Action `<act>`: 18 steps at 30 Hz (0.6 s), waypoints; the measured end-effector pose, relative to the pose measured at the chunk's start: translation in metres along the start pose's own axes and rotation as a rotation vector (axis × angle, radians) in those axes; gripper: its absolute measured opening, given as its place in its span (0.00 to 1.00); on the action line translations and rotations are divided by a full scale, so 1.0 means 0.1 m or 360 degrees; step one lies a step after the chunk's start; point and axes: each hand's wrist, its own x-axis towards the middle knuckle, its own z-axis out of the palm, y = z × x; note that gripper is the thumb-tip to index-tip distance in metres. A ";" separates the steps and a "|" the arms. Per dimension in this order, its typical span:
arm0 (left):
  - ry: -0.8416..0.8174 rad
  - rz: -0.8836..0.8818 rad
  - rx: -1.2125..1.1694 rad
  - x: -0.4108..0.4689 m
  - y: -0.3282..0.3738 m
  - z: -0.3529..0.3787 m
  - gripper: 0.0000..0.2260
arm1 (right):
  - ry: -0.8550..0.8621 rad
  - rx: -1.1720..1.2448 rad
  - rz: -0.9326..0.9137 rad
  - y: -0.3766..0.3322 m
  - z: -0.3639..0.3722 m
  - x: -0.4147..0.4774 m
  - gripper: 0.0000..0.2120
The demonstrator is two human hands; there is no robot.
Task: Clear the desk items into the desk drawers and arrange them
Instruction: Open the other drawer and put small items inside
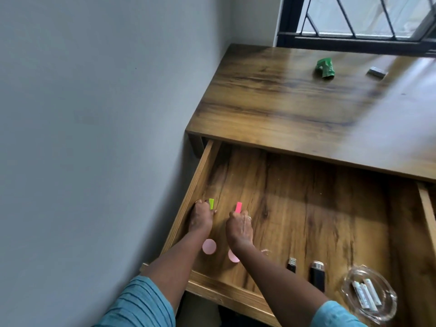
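The wooden drawer [306,208] stands pulled out under the desk top [295,102]. Both my hands are inside it at the left. My left hand [200,220] pinches a small green strip [211,204] close to the drawer's left wall. My right hand [238,228] pinches a pink strip [238,207] just to the right of it. Two pink round pieces [209,246] [233,256] lie on the drawer floor under my forearms. On the desk top a crumpled green item [325,68] and a small grey block [376,72] lie near the window.
Along the drawer's front lie a black USB stick [291,265], a black lighter-shaped item [317,276] and a clear glass dish [369,296] with white sticks in it. A grey wall closes the left side. A barred window [358,20] is behind the desk.
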 end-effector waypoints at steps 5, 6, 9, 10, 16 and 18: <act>-0.0002 0.0053 0.0024 0.00 -0.03 0.03 0.15 | 0.0053 0.0009 0.0040 0.03 0.03 -0.04 0.15; 0.0011 0.0069 0.0033 -0.01 -0.03 0.04 0.15 | 0.0067 0.0016 0.0043 0.03 0.04 -0.04 0.15; 0.0058 0.0064 0.0018 -0.04 -0.04 0.04 0.16 | 0.0134 0.0012 0.0022 0.03 0.01 -0.08 0.14; 0.0092 0.0061 0.0021 -0.04 -0.04 0.03 0.17 | 0.0172 0.0006 0.0021 0.04 0.00 -0.08 0.14; 0.0284 0.0274 -0.0132 -0.19 0.29 -0.13 0.21 | 0.0455 -0.0043 0.0022 0.22 -0.37 -0.16 0.14; 0.0282 0.0369 -0.0176 -0.26 0.48 -0.14 0.21 | 0.0530 -0.0028 0.0065 0.33 -0.52 -0.21 0.14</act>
